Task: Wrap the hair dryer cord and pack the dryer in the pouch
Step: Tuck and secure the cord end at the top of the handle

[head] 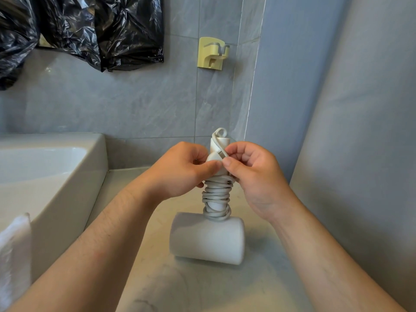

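So the hair dryer (207,239) is sitting on the pale stone counter (202,289) with its fat white barrel lying sideways and the handle sticking straight up. The cord (216,197) is coiled round the handle in a messy stack of loops, from just above the barrel up to where the hands are. One last bit of cord runs up the front of the handle and curls over the very top in a small loop.

Both hands are on the upper part of the dryer's handle. The left hand (180,170) comes in from the dryer's left, fingers curled round the handle and the thumb laid flat across the front, pressing on a rounded white piece that might be the plug, hard to say. The right hand (254,174) is on the dryer's right, thumb and forefinger pinching that loose strand of cord, with the other fingers curled in close behind the handle. The two thumbs are almost touching.

Left of the dryer there's a white sink (56,176), and a white towel (13,244) further left. On the tiled wall behind and above the dryer is a yellow hook (212,54), with a crinkly black plastic bag (90,30) hanging up and to the left of it.
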The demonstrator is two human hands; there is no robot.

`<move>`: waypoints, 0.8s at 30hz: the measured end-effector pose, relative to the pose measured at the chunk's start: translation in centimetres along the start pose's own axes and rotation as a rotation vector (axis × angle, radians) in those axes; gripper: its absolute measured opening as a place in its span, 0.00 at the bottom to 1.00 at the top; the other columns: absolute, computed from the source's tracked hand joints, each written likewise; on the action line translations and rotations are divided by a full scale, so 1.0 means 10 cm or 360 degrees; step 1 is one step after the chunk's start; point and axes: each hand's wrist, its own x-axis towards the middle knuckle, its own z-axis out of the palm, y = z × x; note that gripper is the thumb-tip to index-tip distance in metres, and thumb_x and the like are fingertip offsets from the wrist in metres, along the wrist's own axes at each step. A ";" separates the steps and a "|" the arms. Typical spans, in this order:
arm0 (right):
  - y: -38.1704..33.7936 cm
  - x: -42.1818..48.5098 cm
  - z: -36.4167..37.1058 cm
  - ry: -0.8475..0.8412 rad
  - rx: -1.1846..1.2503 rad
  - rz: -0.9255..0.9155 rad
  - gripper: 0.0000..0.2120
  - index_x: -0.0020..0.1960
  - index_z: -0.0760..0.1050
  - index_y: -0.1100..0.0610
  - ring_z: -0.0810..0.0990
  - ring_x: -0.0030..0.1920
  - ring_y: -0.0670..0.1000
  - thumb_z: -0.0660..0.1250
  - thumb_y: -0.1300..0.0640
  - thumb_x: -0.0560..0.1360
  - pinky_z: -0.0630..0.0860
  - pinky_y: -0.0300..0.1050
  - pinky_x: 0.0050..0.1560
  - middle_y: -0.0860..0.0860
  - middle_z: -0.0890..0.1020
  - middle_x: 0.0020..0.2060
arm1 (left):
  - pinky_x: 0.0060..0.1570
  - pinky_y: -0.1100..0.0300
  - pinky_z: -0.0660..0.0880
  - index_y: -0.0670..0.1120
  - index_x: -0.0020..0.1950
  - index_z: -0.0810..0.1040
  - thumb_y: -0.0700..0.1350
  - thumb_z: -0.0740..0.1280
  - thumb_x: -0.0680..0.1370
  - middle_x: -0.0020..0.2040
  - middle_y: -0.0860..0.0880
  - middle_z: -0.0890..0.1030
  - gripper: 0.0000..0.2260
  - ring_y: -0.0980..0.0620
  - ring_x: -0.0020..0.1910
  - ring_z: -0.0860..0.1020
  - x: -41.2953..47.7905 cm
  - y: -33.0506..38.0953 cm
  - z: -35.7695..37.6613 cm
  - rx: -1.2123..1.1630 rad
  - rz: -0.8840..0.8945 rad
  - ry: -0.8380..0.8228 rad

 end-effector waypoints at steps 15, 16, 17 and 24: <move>0.05 0.00 -0.11 -0.0126 -0.0232 0.0038 0.07 0.40 0.80 0.55 0.79 0.39 0.48 0.72 0.67 0.70 0.78 0.49 0.47 0.50 0.82 0.35 | 0.29 0.64 0.66 0.33 0.37 0.68 0.42 0.74 0.64 0.30 0.48 0.68 0.17 0.55 0.28 0.67 -0.04 -0.03 0.14 -0.0438 -0.0019 0.0243; 0.06 0.00 -0.10 -0.0100 -0.0272 0.0035 0.07 0.40 0.80 0.55 0.79 0.39 0.49 0.72 0.67 0.71 0.79 0.51 0.49 0.52 0.82 0.36 | 0.30 0.62 0.67 0.34 0.37 0.69 0.43 0.74 0.64 0.31 0.48 0.68 0.17 0.53 0.30 0.68 -0.03 -0.04 0.15 -0.0409 -0.0029 0.0254; 0.07 0.00 -0.09 -0.0072 -0.0314 0.0014 0.07 0.40 0.80 0.55 0.79 0.39 0.49 0.72 0.66 0.71 0.79 0.53 0.49 0.53 0.82 0.36 | 0.31 0.60 0.68 0.37 0.38 0.70 0.42 0.76 0.64 0.31 0.48 0.69 0.16 0.53 0.30 0.68 -0.03 -0.04 0.15 -0.0391 -0.0041 0.0260; 0.15 0.00 -0.03 0.0066 -0.0458 -0.0139 0.11 0.35 0.78 0.50 0.74 0.32 0.42 0.69 0.64 0.71 0.72 0.38 0.37 0.43 0.79 0.29 | 0.29 0.64 0.68 0.37 0.40 0.72 0.37 0.76 0.69 0.31 0.49 0.70 0.13 0.55 0.29 0.69 0.01 -0.06 0.17 -0.0372 -0.0105 0.0227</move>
